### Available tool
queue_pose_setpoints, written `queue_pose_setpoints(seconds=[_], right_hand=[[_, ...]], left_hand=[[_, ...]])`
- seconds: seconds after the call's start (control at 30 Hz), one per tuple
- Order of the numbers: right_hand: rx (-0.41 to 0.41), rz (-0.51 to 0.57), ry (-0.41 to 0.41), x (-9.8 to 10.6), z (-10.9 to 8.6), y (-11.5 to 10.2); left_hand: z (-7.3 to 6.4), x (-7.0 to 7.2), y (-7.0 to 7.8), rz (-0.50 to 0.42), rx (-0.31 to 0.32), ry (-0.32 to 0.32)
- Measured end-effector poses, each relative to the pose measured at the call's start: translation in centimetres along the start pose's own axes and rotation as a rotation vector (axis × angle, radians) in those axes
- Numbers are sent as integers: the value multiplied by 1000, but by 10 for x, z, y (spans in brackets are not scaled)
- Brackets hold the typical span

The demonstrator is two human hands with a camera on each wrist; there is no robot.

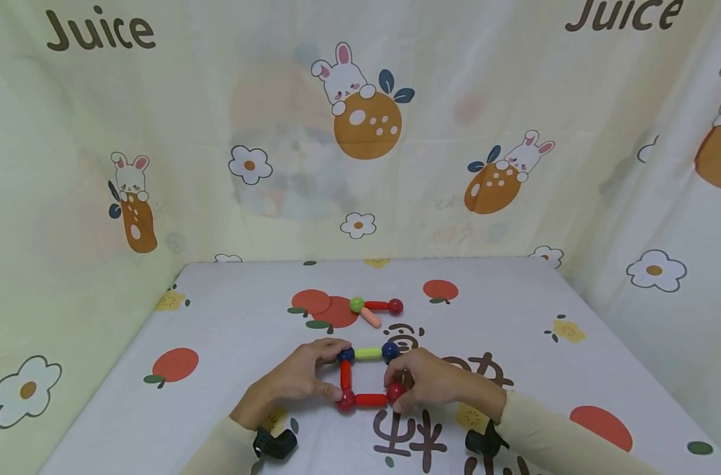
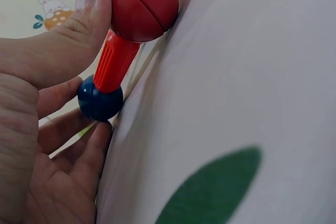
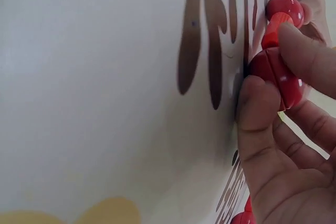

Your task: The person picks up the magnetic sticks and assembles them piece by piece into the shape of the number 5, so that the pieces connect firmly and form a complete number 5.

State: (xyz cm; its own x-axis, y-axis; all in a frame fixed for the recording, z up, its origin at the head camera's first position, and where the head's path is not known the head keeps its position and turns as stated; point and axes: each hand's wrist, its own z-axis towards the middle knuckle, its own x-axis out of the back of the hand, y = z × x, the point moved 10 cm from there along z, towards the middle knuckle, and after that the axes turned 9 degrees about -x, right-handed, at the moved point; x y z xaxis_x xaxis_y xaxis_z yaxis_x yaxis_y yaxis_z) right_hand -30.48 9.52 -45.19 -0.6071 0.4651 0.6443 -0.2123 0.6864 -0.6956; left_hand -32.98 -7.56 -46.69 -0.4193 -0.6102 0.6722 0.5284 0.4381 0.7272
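Magnetic balls and rods lie joined on the table in a near-square outline. My left hand point(image 1: 291, 375) grips its left side: the thumb is on a red ball point(image 2: 144, 6), and fingers touch a blue ball point(image 2: 100, 100). A red rod point(image 1: 345, 376) links those two. My right hand point(image 1: 434, 377) pinches the lower right red ball point(image 3: 275, 77) between thumb and fingers. Along the near side runs another red rod point(image 1: 371, 400). The far side is a yellow-green rod point(image 1: 369, 353) ending at a second blue ball point(image 1: 390, 351). My right fingers partly cover the right side.
Farther back, a green ball point(image 1: 357, 304), a red rod point(image 1: 376, 305) and a dark red ball point(image 1: 396, 307) form a line. An orange-pink rod point(image 1: 371, 318) slants from the green ball. A printed cloth point(image 1: 235, 297) covers the table; curtains point(image 1: 265, 86) stand behind it.
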Motion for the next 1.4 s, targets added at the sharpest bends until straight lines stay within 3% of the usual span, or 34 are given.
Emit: queue_pose_setpoints(seconds=[0.37, 0.6, 1.07, 1.4], right_hand=[[-56, 6, -17, -7, 2, -1], [7, -37, 15, -7, 3, -3], [28, -39, 30, -5, 2, -5], [26, -56, 70, 1, 5, -4]], left_hand=[[0, 0, 0, 10, 3, -18], [0, 1, 0, 12, -8, -22], [0, 0, 0, 13, -5, -5], [-1, 1, -4, -68, 23, 25]])
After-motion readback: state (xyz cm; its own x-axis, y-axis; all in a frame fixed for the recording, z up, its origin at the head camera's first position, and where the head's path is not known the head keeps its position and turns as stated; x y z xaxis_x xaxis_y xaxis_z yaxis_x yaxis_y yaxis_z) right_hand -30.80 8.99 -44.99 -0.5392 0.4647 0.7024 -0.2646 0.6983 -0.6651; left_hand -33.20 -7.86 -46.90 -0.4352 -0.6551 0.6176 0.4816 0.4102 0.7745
